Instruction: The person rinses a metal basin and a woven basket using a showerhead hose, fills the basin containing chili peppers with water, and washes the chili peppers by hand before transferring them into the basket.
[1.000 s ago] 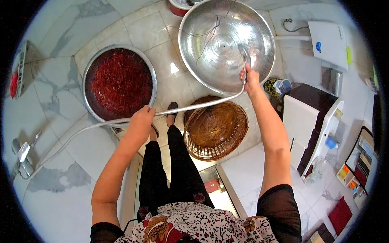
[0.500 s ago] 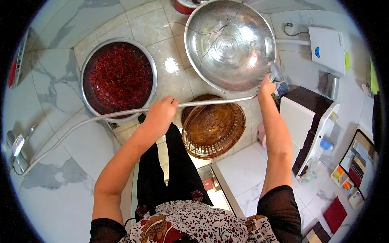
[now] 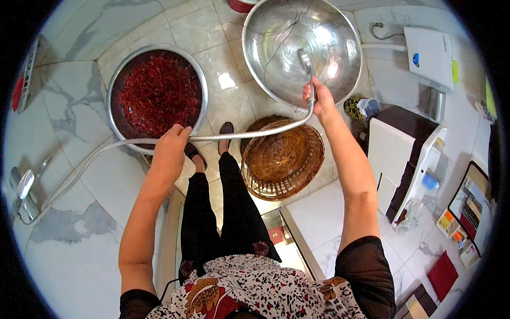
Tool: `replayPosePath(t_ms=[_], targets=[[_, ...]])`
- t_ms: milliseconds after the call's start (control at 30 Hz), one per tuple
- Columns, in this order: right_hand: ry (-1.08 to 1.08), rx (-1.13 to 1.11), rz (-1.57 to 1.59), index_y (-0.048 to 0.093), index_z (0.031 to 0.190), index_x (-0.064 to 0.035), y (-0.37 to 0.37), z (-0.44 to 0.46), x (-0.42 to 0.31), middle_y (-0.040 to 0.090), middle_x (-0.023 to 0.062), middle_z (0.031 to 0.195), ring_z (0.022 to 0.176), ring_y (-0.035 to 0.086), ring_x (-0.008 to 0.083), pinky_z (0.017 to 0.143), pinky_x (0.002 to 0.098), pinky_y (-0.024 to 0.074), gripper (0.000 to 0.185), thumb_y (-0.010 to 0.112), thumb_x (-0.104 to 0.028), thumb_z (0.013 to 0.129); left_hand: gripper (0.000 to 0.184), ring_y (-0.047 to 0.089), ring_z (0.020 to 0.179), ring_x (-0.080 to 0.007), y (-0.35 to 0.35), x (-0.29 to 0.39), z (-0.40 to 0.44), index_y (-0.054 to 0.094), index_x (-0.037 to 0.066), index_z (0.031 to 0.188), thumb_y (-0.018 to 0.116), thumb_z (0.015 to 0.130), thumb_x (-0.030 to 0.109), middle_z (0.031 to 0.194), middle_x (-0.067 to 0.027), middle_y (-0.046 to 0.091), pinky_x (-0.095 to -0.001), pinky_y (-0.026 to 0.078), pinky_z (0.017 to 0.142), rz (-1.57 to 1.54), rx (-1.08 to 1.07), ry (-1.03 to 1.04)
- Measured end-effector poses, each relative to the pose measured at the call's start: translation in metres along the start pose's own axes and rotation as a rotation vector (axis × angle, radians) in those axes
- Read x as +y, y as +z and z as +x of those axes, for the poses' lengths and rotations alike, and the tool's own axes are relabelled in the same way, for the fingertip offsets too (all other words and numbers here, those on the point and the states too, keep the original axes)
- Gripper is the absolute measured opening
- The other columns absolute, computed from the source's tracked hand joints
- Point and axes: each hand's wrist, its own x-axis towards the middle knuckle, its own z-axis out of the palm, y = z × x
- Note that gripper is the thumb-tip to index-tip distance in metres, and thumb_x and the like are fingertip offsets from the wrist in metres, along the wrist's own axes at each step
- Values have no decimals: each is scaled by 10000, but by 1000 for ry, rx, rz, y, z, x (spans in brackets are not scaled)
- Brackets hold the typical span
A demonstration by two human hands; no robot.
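My right hand (image 3: 321,100) is wrapped round the handle of a silver shower head (image 3: 305,58), which is over the big hammered-metal bowl (image 3: 340,66). Thin dark twig-like strands (image 3: 284,40) show in the bowl; I cannot tell whether water is running. From the handle, a flexible shower hose (image 3: 249,134) sweeps left across my body. My left hand (image 3: 171,144) is closed round that hose beside a metal basin (image 3: 204,98) filled with dark red shreds (image 3: 156,95). Beneath the hose, a brown woven basket (image 3: 281,165) stands on the floor between the hands.
The hose runs to a wall tap (image 3: 26,194) at left. A white water heater (image 3: 427,58) hangs at upper right. A dark-topped cabinet (image 3: 401,130) and a patterned container (image 3: 354,109) stand right of the bowl. The tiled floor (image 3: 226,80) looks wet.
My right hand has brought the shower head left, from the bowl's right rim to over its middle. My left hand has slid left and down along the hose, which now sags and bends more.
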Motion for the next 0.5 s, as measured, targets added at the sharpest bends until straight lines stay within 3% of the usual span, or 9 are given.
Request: replayPosePath(t_ms=[67, 167, 233, 367, 400, 433, 467, 500], targets=[[-55, -85, 119, 428, 760, -37, 10, 4, -19, 437, 35, 575, 454, 387, 133, 401, 245, 348, 270, 442, -276, 884, 320, 526, 806, -331, -4, 6, 3, 536, -28, 992, 474, 681, -68, 851, -172, 506, -386, 429, 690, -36, 37, 32], [-401, -18, 30, 447, 733, -36, 11, 11, -51, 455, 54, 554, 455, 436, 163, 389, 280, 360, 250, 517, -248, 844, 318, 528, 808, -326, -5, 24, 14, 534, -35, 986, 477, 673, -59, 851, -172, 506, -375, 432, 700, -51, 56, 71], [-577, 248, 47, 459, 715, -23, 14, 9, -75, 476, 74, 551, 455, 465, 174, 377, 288, 364, 252, 559, -233, 812, 307, 536, 799, -328, -1, 34, 23, 543, -30, 993, 474, 694, -43, 862, -173, 517, -368, 434, 701, -34, 38, 78], [-880, 557, -6, 466, 665, 5, -1, -13, -105, 486, 84, 548, 450, 464, 181, 406, 320, 380, 305, 587, -251, 776, 308, 538, 820, -322, 21, 49, 38, 538, -38, 981, 466, 682, -40, 863, -177, 518, -362, 443, 716, -59, 71, 155], [-888, 551, -4, 466, 665, 5, -1, -22, -106, 486, 84, 548, 450, 464, 181, 406, 320, 380, 305, 587, -251, 777, 299, 535, 806, -327, 27, 51, 41, 534, -45, 938, 501, 641, -57, 841, -178, 508, -370, 446, 703, -55, 75, 186], [-847, 685, -68, 463, 661, 11, -2, -34, -106, 488, 83, 549, 450, 461, 182, 411, 323, 376, 315, 588, -256, 774, 295, 532, 792, -332, 27, 55, 42, 531, -51, 895, 536, 600, -75, 819, -179, 499, -377, 449, 690, -51, 76, 216], [-801, 819, -133, 461, 657, 16, -2, -45, -104, 490, 82, 550, 450, 458, 183, 415, 326, 373, 326, 589, -261, 771, 309, 539, 831, -328, 24, 60, 43, 538, -39, 979, 461, 680, -39, 869, -181, 518, -364, 451, 717, -33, 9, 174], [-803, 813, -128, 461, 657, 16, -7, -51, -101, 490, 82, 550, 450, 458, 183, 415, 326, 373, 326, 589, -261, 771, 309, 539, 831, -328, 25, 60, 41, 538, -39, 979, 461, 680, -39, 869, -181, 518, -364, 451, 717, -28, 15, 174]])
